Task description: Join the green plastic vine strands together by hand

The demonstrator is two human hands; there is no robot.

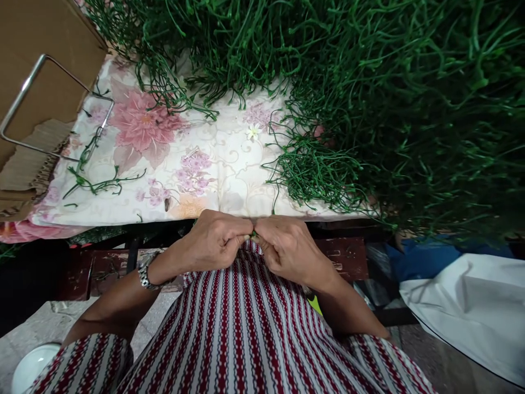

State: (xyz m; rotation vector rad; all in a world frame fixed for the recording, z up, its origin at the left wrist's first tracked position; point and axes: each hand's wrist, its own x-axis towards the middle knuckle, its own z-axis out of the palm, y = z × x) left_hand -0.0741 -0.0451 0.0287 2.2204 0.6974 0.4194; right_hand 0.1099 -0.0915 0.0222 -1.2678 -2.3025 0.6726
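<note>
My left hand (219,238) and my right hand (285,243) meet fingertip to fingertip at the near edge of the table, above my lap. Both are closed in a pinch on a small green piece (254,234), of which only a speck shows between the fingertips; the rest is hidden by the fingers. Just beyond the right hand lies a tangle of thin green artificial stems (315,175). A much larger heap of the same stems (410,98) covers the back and right of the table.
A floral tablecloth (233,169) covers the table. On the left stand a cardboard box (45,44) and a bent metal wire frame (30,76). Loose green sprigs (98,186) and a small pale flower (253,131) lie on the cloth. White fabric (471,312) hangs at right.
</note>
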